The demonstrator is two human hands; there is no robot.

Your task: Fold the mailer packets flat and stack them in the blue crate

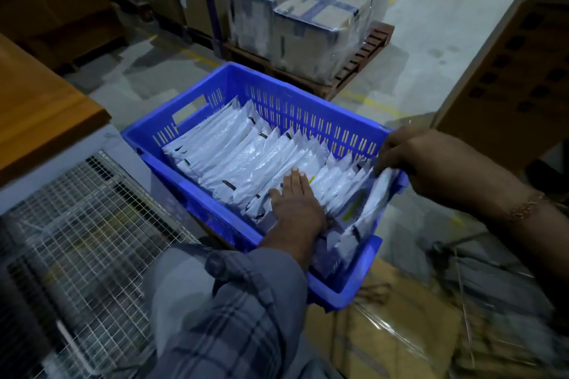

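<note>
Here, step: a folded mailer (374, 206) is being slotted into the right end of the row, a judgement made from how it is held.
Crate: the blue crate (197, 120) is set on stacked cartons (400, 335) beside a wire-mesh cage (92, 224), within easy reach of both hands.
Packets: a row of white packets (246, 157) is stood on edge from the left wall across to the right, so that many can be packed in side by side.
Left hand: the left hand (295, 203) is laid flat on the row with fingers straight, nothing gripped; it appears to be used to press the packets leftward and keep a gap open.
Right hand: the right hand (412, 157) is held at the right rim, its grip closed as a pinch on the top edge of the mailer, which is tilted against the right wall.
Mailer position: its upper edge is raised above the rim and its lower part is lowered inside, just beside the last packets.
Doubt: whether the mailer's foot is seated on the crate floor cannot be told, since that corner is dim.
Progress: the crate is judged nearly full.
Next need: the mailer has to be pushed down level with the rest.
Risk: the row may spring back and close the gap once the left hand is lifted.
Surroundings: wrapped boxes (308, 18) are stacked on a pallet behind.
</note>
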